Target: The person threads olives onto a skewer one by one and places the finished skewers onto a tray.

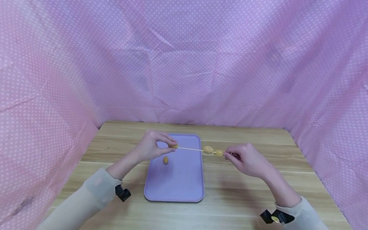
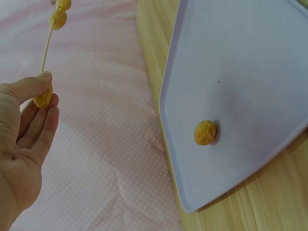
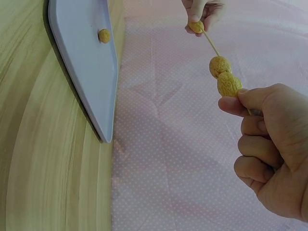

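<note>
A thin skewer (image 3: 210, 42) runs between the two hands, above the right edge of the tray in the head view. Two golden-brown balls with a wrinkled surface (image 3: 220, 66) sit threaded on it near the right hand (image 1: 247, 159). That hand grips the skewer's end with thumb and forefinger, its other fingers curled. Thumb and fingers of the left hand (image 1: 150, 146) pinch another ball (image 2: 44, 97) at the skewer's far tip; whether the tip has entered it is hidden. One more ball (image 1: 165, 160) lies on the lilac tray (image 1: 179, 188), below the left hand.
The tray stands on a light wooden table (image 1: 235, 209). Pink dotted cloth (image 1: 186, 76) hangs behind and at both sides of the table. A black wrist camera (image 1: 122, 193) is strapped to the left sleeve, another camera (image 1: 267, 216) to the right.
</note>
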